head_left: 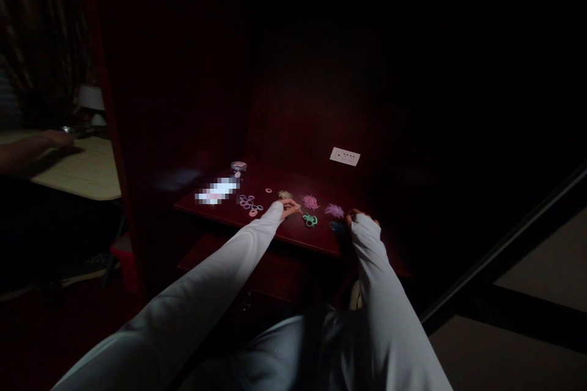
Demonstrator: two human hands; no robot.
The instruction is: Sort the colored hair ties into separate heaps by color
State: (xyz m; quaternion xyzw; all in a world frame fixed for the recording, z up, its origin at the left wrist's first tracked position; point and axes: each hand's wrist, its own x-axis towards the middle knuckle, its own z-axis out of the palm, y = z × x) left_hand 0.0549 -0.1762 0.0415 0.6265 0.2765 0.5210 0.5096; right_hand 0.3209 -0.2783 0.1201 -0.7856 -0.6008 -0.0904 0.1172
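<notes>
Both my arms in white sleeves reach out to a dark red desk [293, 235]. My left hand [290, 207] rests on the desk with fingers curled, beside a small beige clump [285, 194] and a pink pile of tiny bands [310, 201]. My right hand [355, 216] sits curled at the desk's right part, next to a purple pile [334, 211] and a dark blue clump [338, 226]. Green rings [310, 220] lie between the hands. What either hand holds is too dark to make out.
Pink and purple rings [250, 203] lie left of my left hand, with a small round container [238, 166] behind them. A white outlet plate [345, 156] sits on the back panel. At far left another person's arm [32, 149] rests on a pale table [82, 171].
</notes>
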